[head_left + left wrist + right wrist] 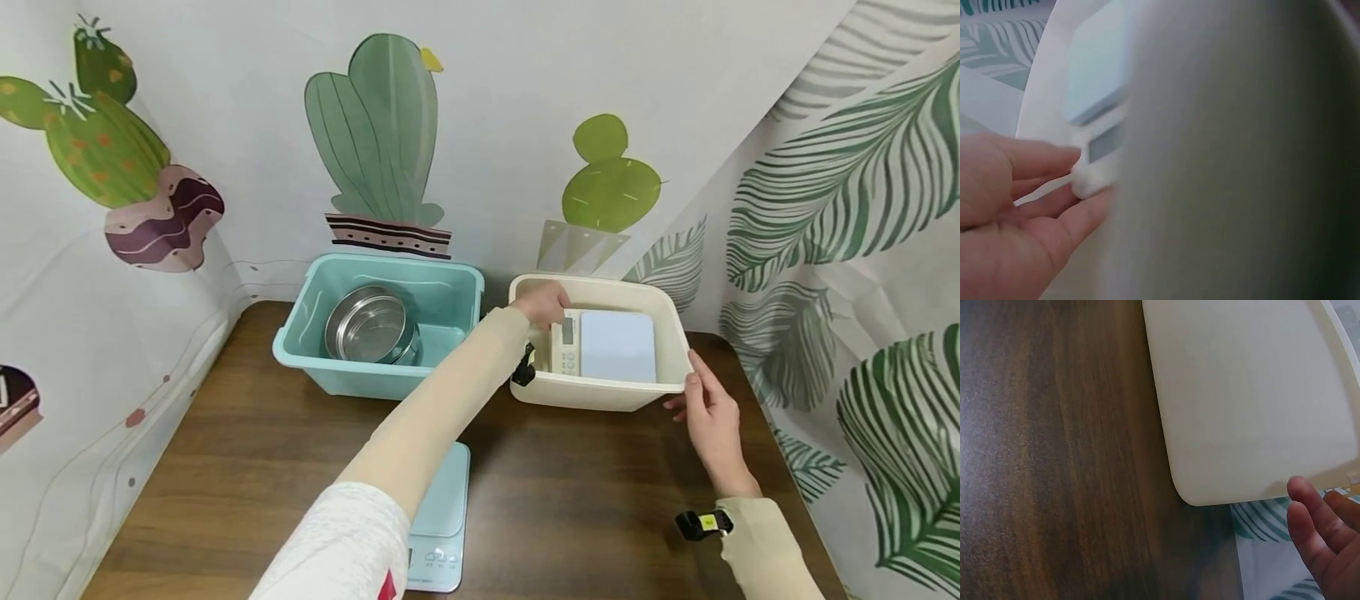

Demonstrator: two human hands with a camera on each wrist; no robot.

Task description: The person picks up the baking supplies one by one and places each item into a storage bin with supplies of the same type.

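A white kitchen scale (618, 346) with a pale platform and a small display lies in a cream bin (600, 395). My left hand (543, 304) reaches into the bin and grips the scale's edge on the display side. The left wrist view shows the thumb and fingers of that hand (1029, 200) around the scale's end (1100, 150); a blurred pale shape covers much of that view. At the bin's front right corner, my right hand (712, 417) holds the rim. Fingers (1310, 519) of this hand show beside the bin's outer wall (1254, 412) in the right wrist view.
A light blue bin (360, 379) stands to the left, with round metal pans (371, 329) inside. Nearer on the brown wooden table (585, 500) lies a light blue scale (442, 558), partly hidden under my left arm. A patterned cloth hangs behind.
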